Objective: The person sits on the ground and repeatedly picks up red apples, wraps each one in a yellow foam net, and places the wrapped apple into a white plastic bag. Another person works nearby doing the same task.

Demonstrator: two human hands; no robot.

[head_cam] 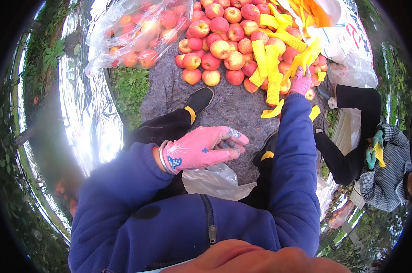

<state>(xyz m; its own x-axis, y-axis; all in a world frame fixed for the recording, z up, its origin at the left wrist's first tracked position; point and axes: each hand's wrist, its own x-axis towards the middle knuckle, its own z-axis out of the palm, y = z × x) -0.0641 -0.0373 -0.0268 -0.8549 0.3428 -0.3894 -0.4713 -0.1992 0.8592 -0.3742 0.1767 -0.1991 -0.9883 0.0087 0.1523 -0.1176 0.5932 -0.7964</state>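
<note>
My left hand (206, 147), in a pink patterned glove, hovers in front of my body with its fingers loosely bent. I see nothing in it. My right hand (300, 82), in a matching glove, reaches to the right edge of the apple heap. A yellow foam net sleeve (302, 58) is pinched in its fingertips. Red and yellow apples (220, 49) are piled on a grey felt blanket (226, 102) before me. More yellow foam net sleeves (272, 68) lie scattered over the heap's right side.
A clear plastic bag (137, 37) of apples lies at the upper left, beside silvery reflective sheeting (90, 112). A white printed sack (346, 34) is at the upper right. At right sits a co-worker (385, 174) whose green-gloved hands hold a yellow sleeve. Clear plastic film (212, 181) lies between my legs.
</note>
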